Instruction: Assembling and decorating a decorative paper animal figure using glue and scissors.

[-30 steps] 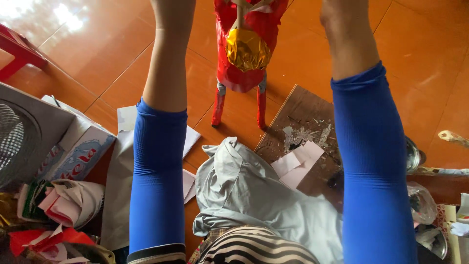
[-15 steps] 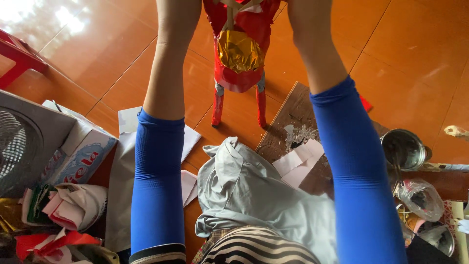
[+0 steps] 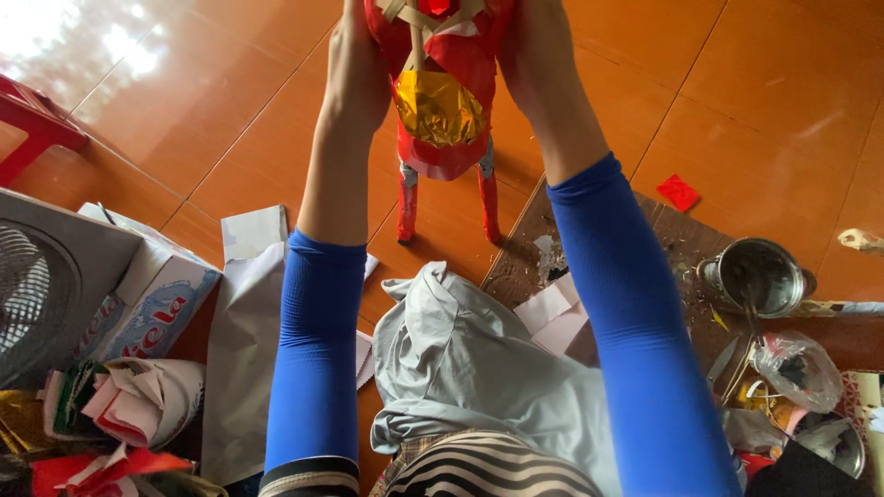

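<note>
Nearest to us lies a grey cloth [image 3: 479,368] bunched over the lap, with a striped garment [image 3: 488,474] below it. To the left sit a heap of crumpled paper scraps [image 3: 138,405], a printed cardboard box [image 3: 152,304] and a grey fan [image 3: 41,294]; white sheets of paper [image 3: 244,350] lie beside the left forearm. To the right, on a brown board [image 3: 663,248] speckled with scraps, stands a small metal pot [image 3: 757,274], with a clear plastic bag [image 3: 796,368] just in front of it.

Both our arms, in blue sleeves [image 3: 318,359], reach out over the orange tiled floor [image 3: 764,83]. A small red paper square [image 3: 680,192] lies on the tiles near the board.

Farthest out, our left hand [image 3: 361,69] and right hand [image 3: 534,60] press against the two sides of a red paper animal figure [image 3: 442,101] (gold foil patch on its front, tan strips crossing above). The palms lie flat on its flanks; the fingertips run out of view at the top edge, so we cannot tell how they curl. The figure stands upright, its two visible thin red legs touching the floor between our arms.
</note>
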